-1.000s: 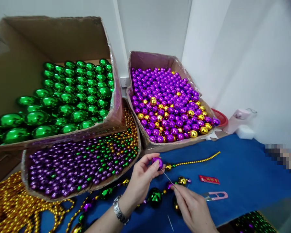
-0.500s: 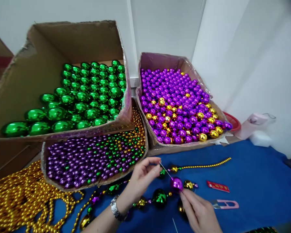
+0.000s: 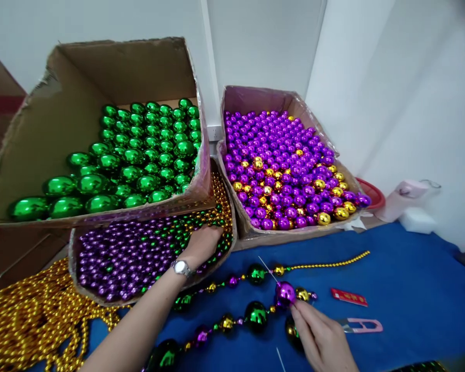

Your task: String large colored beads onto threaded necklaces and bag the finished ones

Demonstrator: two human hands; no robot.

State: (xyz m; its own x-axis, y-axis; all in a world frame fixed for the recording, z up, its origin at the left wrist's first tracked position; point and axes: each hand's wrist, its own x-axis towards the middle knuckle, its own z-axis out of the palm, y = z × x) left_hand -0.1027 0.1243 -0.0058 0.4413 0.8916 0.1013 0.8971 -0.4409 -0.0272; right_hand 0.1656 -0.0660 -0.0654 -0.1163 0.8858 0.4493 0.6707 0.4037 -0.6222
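My left hand (image 3: 202, 243), with a watch (image 3: 181, 267) on its wrist, reaches into the low box (image 3: 74, 274) of small purple, green and gold beads. Its fingertips are down among the green and gold beads, so I cannot see whether they hold one. My right hand (image 3: 322, 333) pinches a large shiny purple bead (image 3: 285, 293) from below. A thin needle (image 3: 268, 269) sticks out of the top of that bead, pointing up and left. Close by on the blue cloth lies a strung bead garland with green balls (image 3: 256, 316), purple beads (image 3: 202, 335) and gold beads (image 3: 227, 323).
A carton (image 3: 120, 51) of big green balls stands at the back left; a box (image 3: 256, 93) of purple and gold balls is beside it. Gold bead strands (image 3: 34, 315) heap at left. Pink-handled snips (image 3: 366, 325) and a red packet (image 3: 349, 296) lie right on the blue cloth (image 3: 418, 279).
My left hand has left the needle tip and moved up and left into the box of small beads. My right hand still holds the purple bead, in nearly the same place.
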